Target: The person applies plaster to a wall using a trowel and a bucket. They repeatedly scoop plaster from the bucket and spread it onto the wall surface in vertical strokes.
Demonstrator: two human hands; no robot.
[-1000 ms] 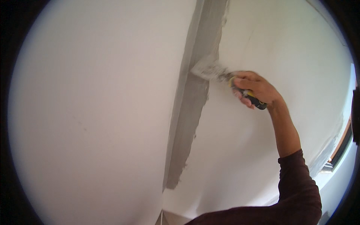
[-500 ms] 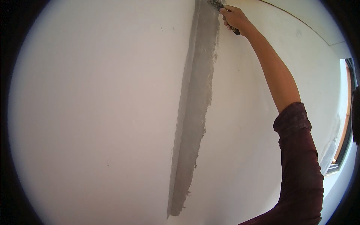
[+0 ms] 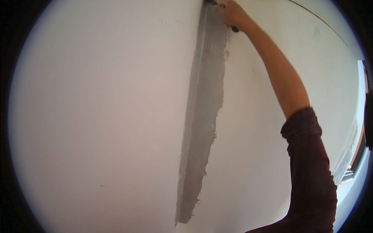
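High up at the top edge, my right hand (image 3: 231, 15) is closed around the dark handle of a putty knife (image 3: 235, 29), whose butt end pokes out below my fingers. The front of the tool reaches the upper end of a grey plaster strip (image 3: 210, 77); its blade is mostly hidden by the hand and cut off by the picture's edge. This strip runs down the inner corner between two pale walls, with a straight left side and a ragged right side, tapering toward the bottom. My left hand is out of view.
A broad pale wall (image 3: 97, 97) fills the left. On the right stands the adjoining wall (image 3: 252, 136), with a dark-framed window (image 3: 357, 155) at the far right. A thin dark line (image 3: 318, 17) crosses the upper right.
My right hand has moved slightly left with the putty knife, and its handle has turned, bringing the tool's front to the corner. The view has shifted a little.
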